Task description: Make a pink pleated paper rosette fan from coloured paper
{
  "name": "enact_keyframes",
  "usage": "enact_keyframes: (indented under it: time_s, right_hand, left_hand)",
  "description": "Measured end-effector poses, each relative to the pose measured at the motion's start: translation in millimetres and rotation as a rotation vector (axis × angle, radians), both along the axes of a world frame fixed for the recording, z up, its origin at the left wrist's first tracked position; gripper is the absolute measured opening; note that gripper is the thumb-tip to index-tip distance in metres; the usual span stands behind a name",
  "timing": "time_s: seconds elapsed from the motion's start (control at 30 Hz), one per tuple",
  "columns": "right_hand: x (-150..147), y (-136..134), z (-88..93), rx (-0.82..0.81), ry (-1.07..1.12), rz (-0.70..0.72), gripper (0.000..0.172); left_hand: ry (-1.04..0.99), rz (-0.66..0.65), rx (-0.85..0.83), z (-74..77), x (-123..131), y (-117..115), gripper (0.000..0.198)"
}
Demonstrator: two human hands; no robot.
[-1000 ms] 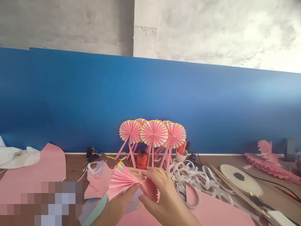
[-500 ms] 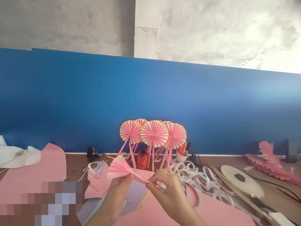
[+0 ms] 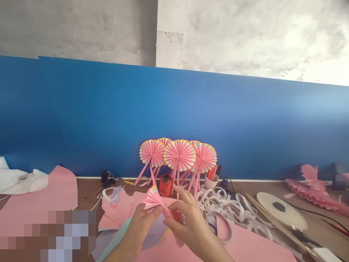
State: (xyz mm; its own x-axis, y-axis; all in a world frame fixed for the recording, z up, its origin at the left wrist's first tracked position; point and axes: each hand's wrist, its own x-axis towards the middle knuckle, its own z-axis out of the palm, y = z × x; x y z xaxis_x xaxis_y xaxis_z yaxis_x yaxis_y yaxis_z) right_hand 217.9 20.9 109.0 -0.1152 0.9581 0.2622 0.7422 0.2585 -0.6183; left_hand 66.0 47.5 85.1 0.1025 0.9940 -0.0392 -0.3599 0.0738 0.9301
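Note:
A pleated pink paper [image 3: 152, 197] with a rainbow-coloured edge is held between my hands, its folds fanned out at the upper left and drawn together in the middle. My left hand [image 3: 141, 222] pinches it near the fanned end. My right hand [image 3: 189, 220] grips its other end between thumb and fingers, with the index finger raised; that end is partly hidden. Below the hands lie pink sheets [image 3: 169, 251] and a lilac sheet [image 3: 152, 233]. Behind them stand several round pink pleated fans [image 3: 180, 155] on pink paper legs.
A ring-shaped roll [image 3: 230, 231] and a tangle of curly white strips [image 3: 223, 203] lie right of my hands. Further right are a white round disc [image 3: 289, 209] and pink pleated paper [image 3: 313, 194]. An orange-red container [image 3: 165, 186] stands among the fans. A blue panel [image 3: 109, 116] rises behind.
The pleated paper's fanned end has moved right and become narrower. My hands have come closer together, and my right index finger has lifted.

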Motion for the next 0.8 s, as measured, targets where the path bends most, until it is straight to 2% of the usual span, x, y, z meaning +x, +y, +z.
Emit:
enact_keyframes:
  time_s: [0.03, 0.1, 0.17, 0.27, 0.33, 0.4, 0.47, 0.57, 0.67, 0.8]
  right_hand:
    - [-1.2, 0.5, 2.3, 0.001, 0.011, -0.002, 0.007]
    - [-1.3, 1.6, 5.9, -0.004, 0.028, -0.02, 0.017]
    - [0.1, 2.6, 7.3, -0.009, 0.049, -0.036, 0.017]
    - [1.8, 4.9, 3.7, -0.03, 0.14, -0.007, 0.016]
    - [2.0, 8.7, -3.5, -0.089, 0.315, 0.063, 0.017]
    - [1.5, 14.5, -13.7, -0.244, 0.587, 0.157, 0.02]
    - [0.9, 21.1, -25.1, -0.482, 0.874, 0.269, 0.024]
    - [0.2, 28.7, -40.6, -0.768, 1.187, 0.41, 0.022]
    - [-0.6, 31.1, -51.8, -0.939, 1.345, 0.472, 0.017]
    - [-3.0, 30.1, -58.1, -1.005, 1.334, 0.552, 0.018]
  left_hand:
    - [-0.024, -0.011, 0.009, 1.8, -0.3, 0.1, 0.035]
    - [-0.08, -0.041, 0.033, 5.1, -2.0, 0.9, 0.032]
    - [-0.125, -0.062, 0.021, 5.1, -3.9, 2.4, 0.026]
    - [-0.162, -0.048, -0.035, -2.7, -5.2, 5.3, 0.024]
    - [-0.151, -0.065, -0.012, -8.7, -5.0, 6.9, 0.025]
    - [-0.13, -0.155, 0.055, -11.9, -4.3, 7.7, 0.026]
    - [-0.139, -0.274, 0.093, -12.1, -3.1, 7.8, 0.029]
    - [-0.206, -0.356, 0.049, -11.5, -1.0, 8.2, 0.03]
    - [-0.27, -0.369, -0.018, -13.7, -0.3, 9.8, 0.029]
    - [-0.251, -0.395, -0.117, -17.6, -2.0, 10.8, 0.033]
